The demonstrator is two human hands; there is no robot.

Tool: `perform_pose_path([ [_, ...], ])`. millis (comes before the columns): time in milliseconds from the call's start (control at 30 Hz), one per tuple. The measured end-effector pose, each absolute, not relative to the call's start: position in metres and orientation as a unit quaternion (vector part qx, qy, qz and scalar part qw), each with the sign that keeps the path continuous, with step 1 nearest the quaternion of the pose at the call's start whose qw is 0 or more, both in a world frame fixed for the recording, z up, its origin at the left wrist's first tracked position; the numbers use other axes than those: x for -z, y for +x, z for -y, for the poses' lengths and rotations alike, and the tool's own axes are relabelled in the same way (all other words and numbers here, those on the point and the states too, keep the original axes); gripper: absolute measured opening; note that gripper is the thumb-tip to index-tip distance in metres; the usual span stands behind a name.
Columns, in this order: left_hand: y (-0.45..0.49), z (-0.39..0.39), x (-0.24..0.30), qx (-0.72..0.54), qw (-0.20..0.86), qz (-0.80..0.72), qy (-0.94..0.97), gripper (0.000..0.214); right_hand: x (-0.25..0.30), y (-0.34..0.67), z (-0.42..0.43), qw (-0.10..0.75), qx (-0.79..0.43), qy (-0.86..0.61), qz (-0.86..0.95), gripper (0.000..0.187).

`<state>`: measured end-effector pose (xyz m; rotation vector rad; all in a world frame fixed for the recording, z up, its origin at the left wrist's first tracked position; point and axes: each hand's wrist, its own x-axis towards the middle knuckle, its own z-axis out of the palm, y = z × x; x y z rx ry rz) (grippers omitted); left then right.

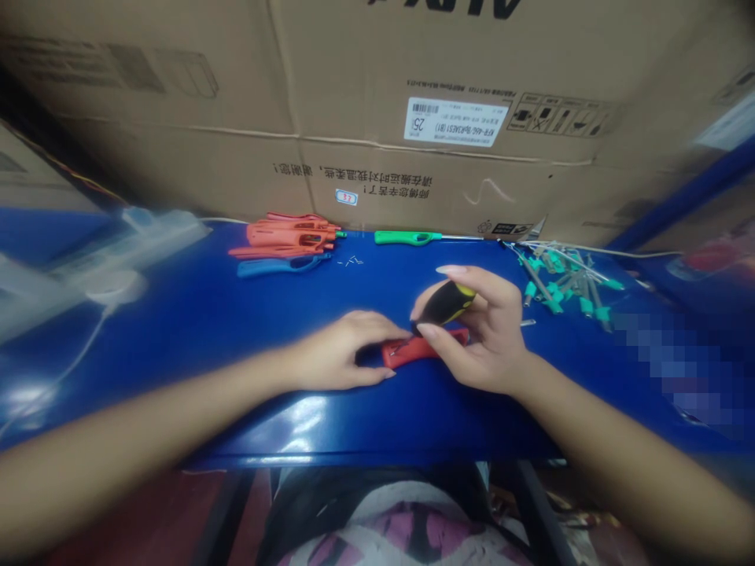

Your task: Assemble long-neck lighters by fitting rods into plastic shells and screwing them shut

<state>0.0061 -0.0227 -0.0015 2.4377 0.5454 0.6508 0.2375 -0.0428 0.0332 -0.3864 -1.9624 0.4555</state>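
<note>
A screwdriver with a black and yellow handle is gripped in my right hand, tilted over a red lighter handle. The red handle lies flat on the blue table. My left hand closes around its left end, thumb on the near side and fingers on the far side. My right fingers cover part of its right end. The screwdriver's tip is too small to make out against the handle.
Orange handles and a blue handle lie at the back left, beside small screws. A green lighter lies by the cardboard box. Metal tubes with teal ends are heaped right. A white cord crosses the left side.
</note>
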Motion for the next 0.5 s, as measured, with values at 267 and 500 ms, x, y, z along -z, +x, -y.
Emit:
perform_pose_path([
  [267, 0.0066, 0.0221, -0.0001, -0.229, 0.287, -0.206, 0.907, 0.042, -0.0268, 0.2377, 0.0424, 0.514, -0.185, -0.161, 0.822, 0.078],
  [500, 0.0069, 0.0216, 0.0009, -0.234, 0.29, -0.2, 0.906, 0.039, -0.0253, 0.2363, 0.0427, 0.515, -0.189, -0.158, 0.821, 0.079],
])
